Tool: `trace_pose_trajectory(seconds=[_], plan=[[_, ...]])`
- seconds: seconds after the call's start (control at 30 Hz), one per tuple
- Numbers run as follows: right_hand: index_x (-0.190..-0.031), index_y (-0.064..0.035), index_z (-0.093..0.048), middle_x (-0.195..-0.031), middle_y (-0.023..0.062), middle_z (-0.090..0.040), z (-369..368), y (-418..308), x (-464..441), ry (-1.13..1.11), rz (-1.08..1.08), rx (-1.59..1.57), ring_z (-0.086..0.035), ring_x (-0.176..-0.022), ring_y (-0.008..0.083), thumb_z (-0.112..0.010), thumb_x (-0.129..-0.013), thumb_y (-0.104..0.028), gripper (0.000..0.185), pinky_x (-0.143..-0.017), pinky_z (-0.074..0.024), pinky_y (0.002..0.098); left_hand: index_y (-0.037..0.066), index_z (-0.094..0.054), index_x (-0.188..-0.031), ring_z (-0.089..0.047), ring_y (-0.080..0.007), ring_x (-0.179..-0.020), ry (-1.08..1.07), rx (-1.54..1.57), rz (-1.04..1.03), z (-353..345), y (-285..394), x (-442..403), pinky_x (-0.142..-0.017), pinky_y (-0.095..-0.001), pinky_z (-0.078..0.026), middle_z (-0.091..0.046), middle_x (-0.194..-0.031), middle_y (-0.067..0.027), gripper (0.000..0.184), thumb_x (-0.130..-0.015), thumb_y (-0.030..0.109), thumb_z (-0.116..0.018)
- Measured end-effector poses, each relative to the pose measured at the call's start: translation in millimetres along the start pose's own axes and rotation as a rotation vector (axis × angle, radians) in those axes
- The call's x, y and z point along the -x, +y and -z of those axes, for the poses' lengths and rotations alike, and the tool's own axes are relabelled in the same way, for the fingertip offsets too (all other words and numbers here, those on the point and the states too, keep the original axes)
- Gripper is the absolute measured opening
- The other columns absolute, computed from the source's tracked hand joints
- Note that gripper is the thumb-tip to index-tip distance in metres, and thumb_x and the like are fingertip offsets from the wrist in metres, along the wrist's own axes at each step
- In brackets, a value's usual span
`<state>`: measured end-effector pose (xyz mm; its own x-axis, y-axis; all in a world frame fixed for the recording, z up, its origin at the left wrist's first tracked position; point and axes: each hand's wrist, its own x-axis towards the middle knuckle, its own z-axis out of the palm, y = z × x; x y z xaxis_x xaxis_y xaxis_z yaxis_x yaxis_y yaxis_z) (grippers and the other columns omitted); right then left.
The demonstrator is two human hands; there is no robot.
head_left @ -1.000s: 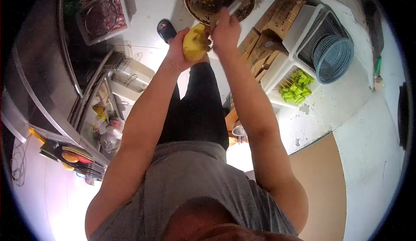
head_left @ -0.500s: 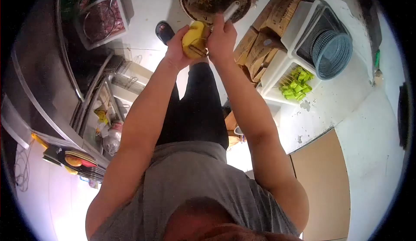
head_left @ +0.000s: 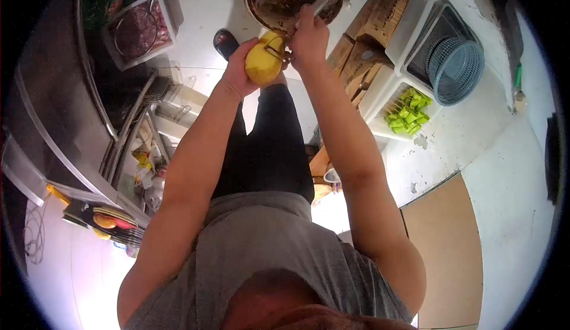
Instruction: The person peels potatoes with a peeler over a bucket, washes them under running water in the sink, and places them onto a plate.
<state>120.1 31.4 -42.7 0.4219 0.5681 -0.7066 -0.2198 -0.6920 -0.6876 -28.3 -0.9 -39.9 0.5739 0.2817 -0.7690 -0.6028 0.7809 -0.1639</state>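
My left hand (head_left: 238, 70) is wrapped round a large yellow potato (head_left: 261, 66), mostly bare of skin, with a darker patch low on its side. In my right hand (head_left: 310, 46) is a peeler (head_left: 321, 2); its pale handle sticks out above the fingers. The peeler's thin metal head lies against the potato's upper right side. Just beyond both hands stands a round bin (head_left: 249, 10) with dark, wet-looking scraps inside.
At right are cardboard boxes (head_left: 386, 12), a blue-grey plastic basket (head_left: 456, 72) and skewered green pieces (head_left: 407, 111) in a white container. A white box of reddish pieces (head_left: 139, 30) sits upper left. Metal shelving (head_left: 127, 146) runs along the left.
The potato has turned in my left hand, showing more bare yellow flesh. The peeler and right hand have shifted slightly up, and the metal head now sits higher on the potato.
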Motion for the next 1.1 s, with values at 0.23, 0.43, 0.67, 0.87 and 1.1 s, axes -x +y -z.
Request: trace_pose_trajectory(seconds=[0.23,0.43,0.67,0.87,1.1], plan=[[-0.085,-0.0025,-0.052,-0.067,0.0042,-0.049,3.7,-9.2,-26.3,0.146,-0.025,-0.266,-0.047,-0.051,0.0154,-0.048,-0.093,-0.039,0.038,-0.045,-0.0385,0.0280,-0.001,-0.045,-0.127,-0.057,-0.0337,-0.106,-0.137,0.042,-0.004,12.2,3.7,9.8,-0.092,-0.0408,-0.048,-0.058,-0.115,-0.0188,0.051,-0.096,0.039,-0.038],[-0.085,-0.0009,-0.052,-0.063,0.0060,-0.052,-7.1,10.8,22.1,0.083,0.191,0.107,-0.049,-0.053,0.0125,-0.054,-0.091,-0.037,0.037,-0.043,-0.0379,0.0255,0.001,-0.046,-0.126,-0.057,-0.0271,-0.109,-0.142,0.051,-0.080,5.8,3.6,-1.9,-0.093,-0.0396,-0.048,-0.058,-0.118,-0.0143,0.042,-0.097,0.030,-0.040],[-0.087,0.0003,-0.054,-0.067,0.0068,-0.054,4.4,3.7,-50.6,0.267,0.066,-0.066,-0.052,-0.057,0.0137,-0.053,-0.093,-0.033,0.034,-0.046,-0.0415,0.0270,-0.001,-0.047,-0.126,-0.058,-0.0352,-0.105,-0.067,-0.048,0.024,16.1,8.3,9.8,-0.089,-0.0432,-0.050,-0.058,-0.118,-0.0165,0.047,-0.095,0.036,-0.042],[-0.085,0.0014,-0.054,-0.068,0.0063,-0.053,1.5,41.3,-6.8,0.152,0.074,0.036,-0.048,-0.052,0.0135,-0.054,-0.093,-0.038,0.040,-0.044,-0.0381,0.0281,0.000,-0.046,-0.127,-0.058,-0.0363,-0.105,-0.049,0.009,0.032,8.6,6.5,6.6,-0.088,-0.0451,-0.050,-0.057,-0.118,-0.0170,0.049,-0.095,0.037,-0.043],[-0.096,0.0124,-0.055,-0.075,0.0191,-0.063,20.0,3.4,-47.5,0.277,0.084,-0.238,-0.059,-0.063,0.0266,-0.051,-0.093,-0.035,0.047,-0.058,-0.0464,0.0413,0.003,-0.045,-0.128,-0.064,-0.0321,-0.090,-0.119,-0.146,0.080,-6.1,7.8,20.4,-0.063,-0.0396,-0.058,-0.059,-0.112,-0.0191,0.053,-0.093,0.042,-0.044]])
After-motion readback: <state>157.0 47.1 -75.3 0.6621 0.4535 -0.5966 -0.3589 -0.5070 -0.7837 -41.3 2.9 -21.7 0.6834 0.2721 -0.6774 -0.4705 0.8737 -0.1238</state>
